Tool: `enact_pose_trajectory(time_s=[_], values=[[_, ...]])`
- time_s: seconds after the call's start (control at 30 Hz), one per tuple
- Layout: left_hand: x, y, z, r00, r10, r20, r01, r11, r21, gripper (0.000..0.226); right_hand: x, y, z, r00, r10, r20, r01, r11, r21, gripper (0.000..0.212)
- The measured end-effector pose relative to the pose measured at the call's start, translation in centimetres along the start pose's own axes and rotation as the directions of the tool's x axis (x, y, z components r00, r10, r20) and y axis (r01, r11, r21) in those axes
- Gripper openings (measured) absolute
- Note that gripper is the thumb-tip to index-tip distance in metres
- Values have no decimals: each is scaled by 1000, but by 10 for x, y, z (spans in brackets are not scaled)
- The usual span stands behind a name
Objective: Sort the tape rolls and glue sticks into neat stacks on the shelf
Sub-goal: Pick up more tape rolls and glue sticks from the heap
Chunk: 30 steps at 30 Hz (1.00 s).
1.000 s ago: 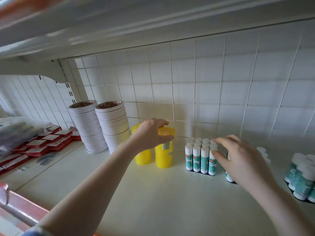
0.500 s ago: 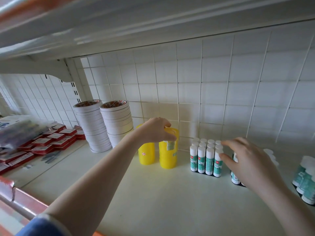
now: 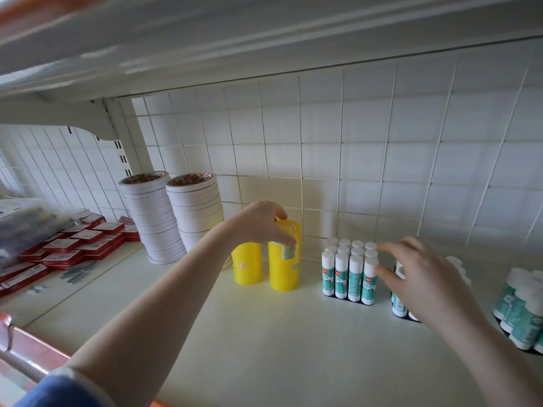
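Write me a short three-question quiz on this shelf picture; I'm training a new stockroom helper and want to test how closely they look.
1. True or false: the left hand grips the top of the taller yellow tape stack.
2. How many stacks of white tape rolls stand to the left of the yellow ones?
3. The right hand is at which item? A) the red boxes B) a block of glue sticks C) the shorter yellow tape stack

Key
1. True.
2. Two, side by side against the grid back panel.
3. B; its fingers reach to the block's right side.
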<state>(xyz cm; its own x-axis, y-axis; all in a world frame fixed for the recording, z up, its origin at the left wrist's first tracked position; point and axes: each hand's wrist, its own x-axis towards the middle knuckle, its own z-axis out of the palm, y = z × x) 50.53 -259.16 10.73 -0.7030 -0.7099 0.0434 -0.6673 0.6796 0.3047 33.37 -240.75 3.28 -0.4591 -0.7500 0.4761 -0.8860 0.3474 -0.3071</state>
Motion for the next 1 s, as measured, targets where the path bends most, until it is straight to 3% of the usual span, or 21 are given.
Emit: enact_pose_trajectory(time_s=[0.27,0.57,0.8,1.0], values=[[-1,4,-3,999,-10,34,11,999,-36,65,2,1,0,1000,0,18,0,1000,-15,32],[-4,3,-1,999,0,-49,-2,999,-38,73,2,1,2,1000,-12,14,12,999,-42,31],[-23,9,1,975,16,-222,-22,999,-24,66,2,-2,2,999,-41,-10,41,999,-12,35],[-55,8,11,900,-36,-434,54,998,28,50,4,0,-2,1000,-23,-20,22,999,-23,31]])
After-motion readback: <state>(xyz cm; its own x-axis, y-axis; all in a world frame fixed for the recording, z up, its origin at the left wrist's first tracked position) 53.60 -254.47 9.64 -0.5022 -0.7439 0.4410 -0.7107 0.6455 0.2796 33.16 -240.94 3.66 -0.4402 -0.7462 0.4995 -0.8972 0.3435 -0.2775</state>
